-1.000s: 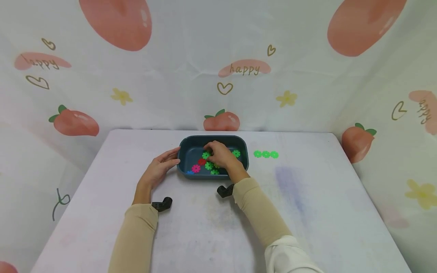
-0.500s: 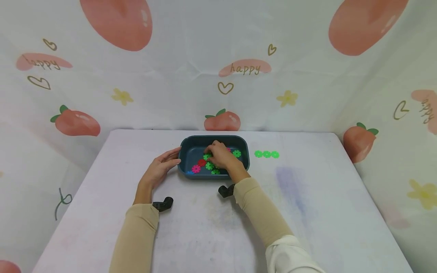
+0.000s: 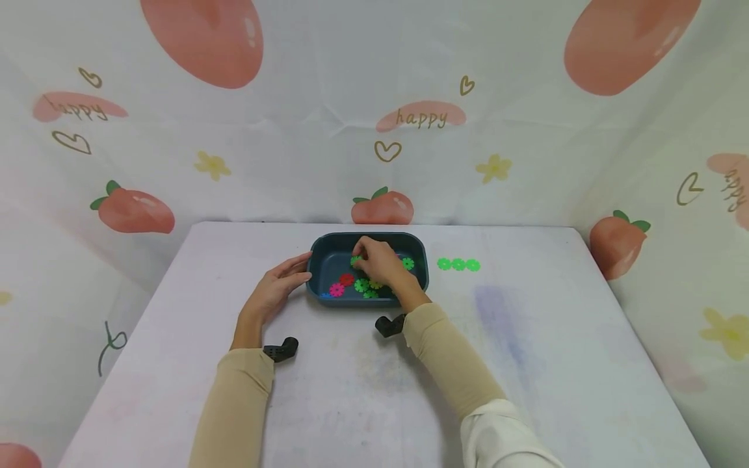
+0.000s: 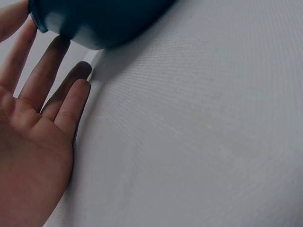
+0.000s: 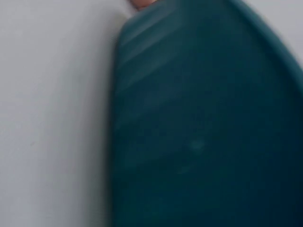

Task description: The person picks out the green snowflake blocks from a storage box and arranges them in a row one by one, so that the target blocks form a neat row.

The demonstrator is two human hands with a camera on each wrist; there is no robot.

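Note:
A dark teal rectangular bin with several gear-edged plastic snowflake discs inside stands toward the back of the table. My left hand touches its left end with nearly straight fingers. In the left wrist view, fingertips meet the underside of the bin's rim. My right hand reaches over the bin and pinches a green snowflake disc between thumb and forefinger. Below it lie a red disc, a pink disc and another green disc. The bin's outer wall fills most of the blurred right wrist view.
Right of the bin, a row of three green discs lies on the white table. A patterned cloth hangs behind the table and along its sides. Black camera mounts sit on both wrists.
My right hand has risen slightly from the pile, with the green disc now between its fingertips. My left hand stays at the bin's left end.

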